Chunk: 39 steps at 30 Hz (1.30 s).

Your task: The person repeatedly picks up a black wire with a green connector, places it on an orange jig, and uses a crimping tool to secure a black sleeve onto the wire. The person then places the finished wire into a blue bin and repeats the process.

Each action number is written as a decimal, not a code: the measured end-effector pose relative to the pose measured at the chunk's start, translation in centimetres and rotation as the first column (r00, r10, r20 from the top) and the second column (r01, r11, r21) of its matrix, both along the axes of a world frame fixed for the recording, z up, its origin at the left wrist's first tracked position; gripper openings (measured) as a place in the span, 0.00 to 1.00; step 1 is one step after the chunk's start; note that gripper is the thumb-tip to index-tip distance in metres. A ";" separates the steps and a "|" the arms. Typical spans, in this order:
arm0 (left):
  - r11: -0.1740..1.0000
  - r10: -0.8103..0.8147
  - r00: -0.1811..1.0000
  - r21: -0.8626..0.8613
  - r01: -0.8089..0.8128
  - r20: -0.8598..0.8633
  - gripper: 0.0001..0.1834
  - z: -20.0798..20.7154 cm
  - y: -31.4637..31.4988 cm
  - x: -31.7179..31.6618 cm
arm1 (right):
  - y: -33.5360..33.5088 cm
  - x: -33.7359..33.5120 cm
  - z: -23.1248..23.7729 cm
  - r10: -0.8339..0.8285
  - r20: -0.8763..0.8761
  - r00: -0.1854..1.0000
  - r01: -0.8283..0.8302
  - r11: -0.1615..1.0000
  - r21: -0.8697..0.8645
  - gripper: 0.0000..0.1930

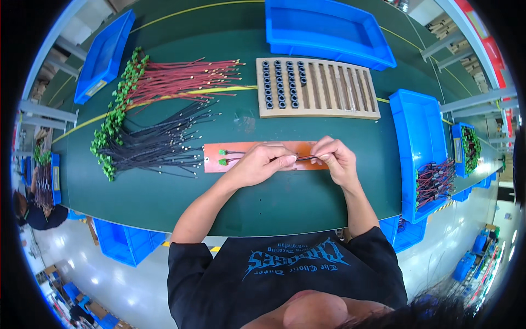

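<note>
My left hand and my right hand are close together over the right half of an orange-brown board. Thumb and fingers of each pinch a thin dark wire, stretched across the short gap between them. Fingertips hide the wire's ends. At the board's left end lie two green connectors, one above the other, their wires running right beneath my left hand. Beyond the board stands a tan slotted tray; several black ring-shaped parts fill its left slots.
Red wires and black wires with green connectors lie in bundles on the left. Blue bins stand far left, at the back and right; the right one holds finished-looking wire bundles. Another person is at far left.
</note>
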<state>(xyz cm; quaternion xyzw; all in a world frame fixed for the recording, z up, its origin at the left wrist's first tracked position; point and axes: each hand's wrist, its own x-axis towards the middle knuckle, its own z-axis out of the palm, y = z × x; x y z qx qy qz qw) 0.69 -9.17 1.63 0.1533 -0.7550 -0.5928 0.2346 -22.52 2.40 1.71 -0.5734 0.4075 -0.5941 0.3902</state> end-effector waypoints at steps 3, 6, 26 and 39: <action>0.972 -0.032 0.993 0.234 0.004 0.115 0.10 0.6 -0.1 -0.3 | 0.0 0.0 0.0 -0.006 0.059 0.998 0.003 0.999 0.047 0.05; 0.972 0.096 0.986 0.200 -0.122 0.134 0.09 0.0 0.5 -0.6 | 0.3 1.0 0.5 -0.075 0.207 0.976 0.034 0.981 0.192 0.08; 0.947 0.307 0.951 -0.110 -0.301 0.036 0.04 -0.6 2.2 -1.3 | 0.2 2.2 0.0 -0.148 0.096 0.984 0.098 0.912 0.398 0.14; 0.970 0.243 0.969 -0.016 -0.243 0.047 0.04 -0.9 1.7 -0.8 | 0.2 1.8 -0.4 -0.099 0.143 0.985 0.037 0.924 0.379 0.16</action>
